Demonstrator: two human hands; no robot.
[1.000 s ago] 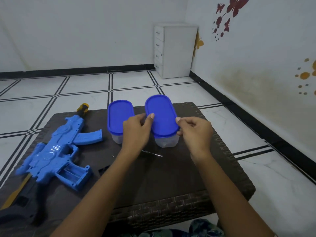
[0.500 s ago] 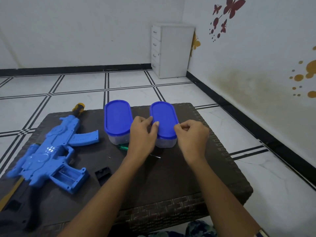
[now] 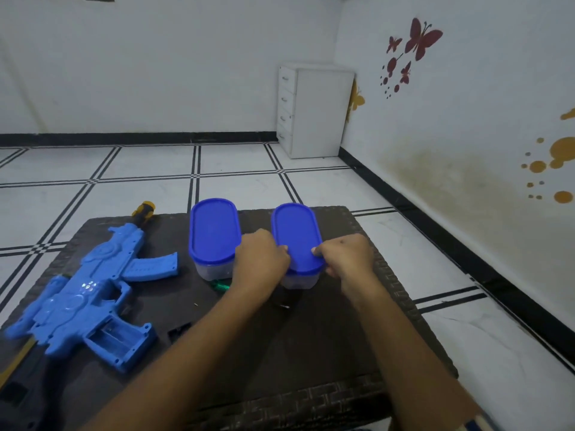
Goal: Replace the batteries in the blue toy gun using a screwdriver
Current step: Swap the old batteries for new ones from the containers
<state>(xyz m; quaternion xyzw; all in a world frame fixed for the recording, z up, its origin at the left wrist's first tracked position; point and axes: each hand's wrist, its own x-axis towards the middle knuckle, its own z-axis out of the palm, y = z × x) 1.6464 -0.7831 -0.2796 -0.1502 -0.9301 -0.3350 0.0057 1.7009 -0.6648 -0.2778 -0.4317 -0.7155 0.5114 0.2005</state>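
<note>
The blue toy gun [image 3: 90,293] lies on its side at the left of the dark wicker table [image 3: 311,368], its battery bay open and facing me. Its black cover [image 3: 179,332] lies beside it. A green-handled screwdriver [image 3: 221,287] peeks out under my left wrist. Two clear tubs with blue lids stand side by side; the left tub [image 3: 213,234] is untouched. My left hand [image 3: 259,262] and right hand [image 3: 347,256] grip the near end of the right tub's lid [image 3: 295,236] from either side, fingers curled over its rim.
A small screw [image 3: 196,304] lies on the table near the screwdriver. A white drawer cabinet [image 3: 314,110] stands in the far corner on the tiled floor. The wall with butterfly stickers runs along the right.
The lifted, tilted lid has come down flat on the right tub. Both hands have closed in on its near end and their fingers have curled over the rim.
</note>
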